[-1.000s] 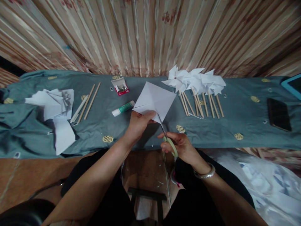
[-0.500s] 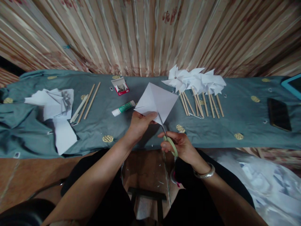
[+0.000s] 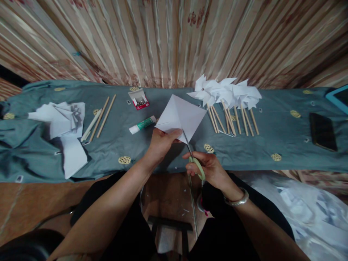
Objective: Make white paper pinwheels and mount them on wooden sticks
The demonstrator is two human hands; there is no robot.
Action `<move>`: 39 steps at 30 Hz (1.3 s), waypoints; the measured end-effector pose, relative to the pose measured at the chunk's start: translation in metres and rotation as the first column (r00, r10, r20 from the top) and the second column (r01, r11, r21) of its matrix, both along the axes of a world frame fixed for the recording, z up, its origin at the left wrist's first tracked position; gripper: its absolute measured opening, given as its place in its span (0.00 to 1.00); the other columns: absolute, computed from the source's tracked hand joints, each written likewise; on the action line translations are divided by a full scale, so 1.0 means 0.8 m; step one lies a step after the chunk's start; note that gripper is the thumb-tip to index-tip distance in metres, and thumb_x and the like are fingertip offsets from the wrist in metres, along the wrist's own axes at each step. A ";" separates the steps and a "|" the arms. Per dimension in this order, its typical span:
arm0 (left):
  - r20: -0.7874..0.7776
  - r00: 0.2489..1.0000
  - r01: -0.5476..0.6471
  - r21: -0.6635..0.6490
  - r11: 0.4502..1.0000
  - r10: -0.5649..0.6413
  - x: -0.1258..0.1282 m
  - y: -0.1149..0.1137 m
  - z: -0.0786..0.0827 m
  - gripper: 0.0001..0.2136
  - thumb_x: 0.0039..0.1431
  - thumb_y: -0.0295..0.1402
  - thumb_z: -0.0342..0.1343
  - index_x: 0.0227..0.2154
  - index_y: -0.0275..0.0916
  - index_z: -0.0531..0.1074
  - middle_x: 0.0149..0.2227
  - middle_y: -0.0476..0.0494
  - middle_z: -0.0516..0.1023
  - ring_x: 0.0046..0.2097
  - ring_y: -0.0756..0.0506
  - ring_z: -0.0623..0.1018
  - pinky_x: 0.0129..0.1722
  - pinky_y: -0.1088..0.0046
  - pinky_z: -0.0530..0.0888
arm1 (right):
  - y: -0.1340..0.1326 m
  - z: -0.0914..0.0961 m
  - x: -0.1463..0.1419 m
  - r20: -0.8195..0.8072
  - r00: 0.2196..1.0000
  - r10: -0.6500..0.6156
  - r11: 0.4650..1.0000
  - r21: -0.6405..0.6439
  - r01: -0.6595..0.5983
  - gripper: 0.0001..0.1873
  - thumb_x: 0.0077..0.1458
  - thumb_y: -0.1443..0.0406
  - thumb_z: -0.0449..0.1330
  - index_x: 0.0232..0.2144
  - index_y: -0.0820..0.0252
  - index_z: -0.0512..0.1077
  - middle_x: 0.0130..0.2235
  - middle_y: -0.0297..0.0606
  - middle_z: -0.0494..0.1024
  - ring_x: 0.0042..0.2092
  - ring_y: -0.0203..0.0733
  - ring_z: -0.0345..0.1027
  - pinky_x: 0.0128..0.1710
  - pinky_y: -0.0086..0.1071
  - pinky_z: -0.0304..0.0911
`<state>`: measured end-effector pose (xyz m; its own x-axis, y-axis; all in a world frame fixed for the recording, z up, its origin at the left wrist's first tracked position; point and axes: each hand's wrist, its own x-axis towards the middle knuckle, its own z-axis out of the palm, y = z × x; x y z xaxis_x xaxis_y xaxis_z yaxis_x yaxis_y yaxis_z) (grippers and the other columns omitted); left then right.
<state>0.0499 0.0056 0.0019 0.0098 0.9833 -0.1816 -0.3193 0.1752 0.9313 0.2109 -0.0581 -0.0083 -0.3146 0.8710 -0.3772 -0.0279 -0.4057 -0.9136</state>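
Observation:
My left hand (image 3: pixel 161 144) pinches the near-left corner of a white creased paper square (image 3: pixel 181 116), held tilted above the teal-covered table (image 3: pixel 285 145). My right hand (image 3: pixel 208 167) grips green-handled scissors (image 3: pixel 195 161); their blades run up into the paper's near corner along a diagonal crease. A slit shows at the paper's left corner. A silver bangle (image 3: pixel 236 200) circles my right wrist.
Finished white paper pinwheels (image 3: pixel 227 93) on wooden sticks lie at the back right. A glue stick (image 3: pixel 142 124), a red box of pins (image 3: pixel 139 99), loose sticks (image 3: pixel 103 116) and a paper pile (image 3: pixel 61 121) lie left. A dark phone (image 3: pixel 322 137) rests right. A striped curtain hangs behind.
The paper turned slightly and shifted a little to the right in my left hand; the scissors stayed at its near corner. Nothing else moved.

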 end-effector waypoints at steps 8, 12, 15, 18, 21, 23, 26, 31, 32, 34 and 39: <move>0.008 1.000 0.006 -0.022 1.000 -0.006 0.001 -0.002 0.000 0.12 0.40 0.33 0.66 0.30 0.38 0.76 0.30 0.48 0.80 0.28 0.49 0.76 0.26 0.75 0.75 | 0.001 0.006 -0.002 0.013 1.000 -0.016 1.000 0.005 0.016 0.20 0.39 0.54 0.73 0.32 0.60 0.77 0.20 0.28 0.74 0.21 0.30 0.66 0.22 0.24 0.66; 0.009 1.000 0.002 -0.018 1.000 -0.002 0.002 -0.001 0.000 0.13 0.40 0.33 0.66 0.31 0.38 0.75 0.30 0.48 0.80 0.28 0.49 0.77 0.25 0.76 0.75 | 0.002 0.006 -0.001 0.015 1.000 -0.003 1.000 0.007 0.003 0.20 0.41 0.53 0.72 0.33 0.60 0.76 0.20 0.28 0.75 0.20 0.30 0.66 0.22 0.24 0.66; 0.004 1.000 0.007 -0.017 1.000 -0.007 0.002 -0.001 -0.001 0.13 0.40 0.33 0.66 0.32 0.38 0.75 0.30 0.48 0.80 0.28 0.49 0.77 0.25 0.76 0.75 | 0.001 0.005 -0.002 0.023 1.000 -0.008 1.000 0.017 0.008 0.21 0.40 0.53 0.72 0.33 0.60 0.76 0.20 0.28 0.75 0.21 0.29 0.66 0.22 0.24 0.66; -0.016 1.000 0.024 -0.012 1.000 -0.024 0.002 -0.003 0.000 0.11 0.41 0.33 0.66 0.31 0.38 0.75 0.30 0.48 0.79 0.28 0.50 0.76 0.26 0.75 0.74 | 0.001 0.004 -0.002 0.020 1.000 -0.025 1.000 0.018 0.024 0.21 0.39 0.53 0.73 0.32 0.60 0.76 0.21 0.28 0.74 0.21 0.30 0.66 0.22 0.24 0.66; -0.020 0.999 0.026 -0.003 1.000 -0.026 0.003 -0.005 0.001 0.11 0.42 0.33 0.65 0.31 0.38 0.74 0.30 0.48 0.79 0.28 0.50 0.76 0.25 0.76 0.74 | 0.002 0.003 -0.002 0.024 1.000 -0.020 1.000 0.014 0.019 0.21 0.40 0.53 0.73 0.33 0.59 0.76 0.21 0.28 0.74 0.21 0.31 0.67 0.22 0.25 0.67; -0.015 1.000 0.022 -0.006 1.000 -0.022 0.003 -0.005 0.000 0.12 0.42 0.32 0.65 0.32 0.38 0.74 0.31 0.47 0.79 0.29 0.50 0.76 0.26 0.76 0.74 | 0.002 0.004 -0.001 0.032 0.999 -0.004 1.000 0.018 0.004 0.21 0.41 0.53 0.72 0.33 0.59 0.76 0.21 0.29 0.74 0.22 0.31 0.67 0.23 0.26 0.67; -0.010 1.000 0.024 -0.012 1.000 -0.024 0.003 -0.004 0.000 0.11 0.42 0.33 0.66 0.30 0.37 0.75 0.31 0.47 0.79 0.29 0.50 0.76 0.26 0.76 0.75 | 0.002 0.005 0.000 0.047 0.999 0.014 1.000 0.020 -0.015 0.20 0.41 0.53 0.72 0.34 0.59 0.76 0.21 0.29 0.74 0.22 0.31 0.67 0.23 0.26 0.67; -0.041 0.999 0.031 -0.015 0.999 -0.032 0.003 -0.004 0.000 0.11 0.41 0.33 0.65 0.30 0.37 0.75 0.30 0.47 0.79 0.29 0.50 0.76 0.25 0.76 0.74 | 0.003 0.008 -0.001 0.049 0.999 -0.017 1.000 -0.001 0.017 0.22 0.38 0.52 0.73 0.33 0.60 0.76 0.21 0.29 0.74 0.22 0.31 0.67 0.23 0.26 0.67; -0.050 0.998 0.029 -0.014 0.999 -0.030 0.003 -0.004 0.001 0.11 0.41 0.33 0.66 0.30 0.37 0.75 0.30 0.48 0.79 0.28 0.50 0.76 0.25 0.76 0.74 | 0.003 0.009 -0.002 0.050 0.998 -0.026 1.000 -0.007 0.026 0.22 0.37 0.53 0.74 0.32 0.60 0.76 0.21 0.29 0.74 0.22 0.31 0.67 0.23 0.25 0.67; -0.059 0.998 0.030 -0.011 0.999 -0.031 0.004 -0.005 0.001 0.12 0.40 0.33 0.66 0.30 0.37 0.74 0.29 0.48 0.79 0.28 0.50 0.76 0.25 0.76 0.74 | 0.004 0.010 -0.002 0.055 0.998 -0.035 0.999 -0.013 0.036 0.22 0.36 0.54 0.74 0.32 0.60 0.76 0.21 0.29 0.75 0.22 0.31 0.68 0.23 0.25 0.67; -0.058 0.997 0.043 -0.011 0.999 -0.044 0.005 -0.007 0.001 0.12 0.42 0.35 0.65 0.31 0.37 0.75 0.30 0.47 0.79 0.28 0.49 0.76 0.26 0.74 0.75 | 0.003 0.010 -0.001 0.055 0.997 -0.045 0.999 -0.005 0.045 0.21 0.37 0.54 0.74 0.32 0.59 0.77 0.21 0.28 0.75 0.21 0.31 0.67 0.22 0.24 0.66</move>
<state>0.0536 0.0000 0.0028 0.0417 0.9804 -0.1923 -0.2565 0.1965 0.9464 0.2098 -0.0556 -0.0007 -0.2540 0.8815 -0.3980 0.0043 -0.4105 -0.9119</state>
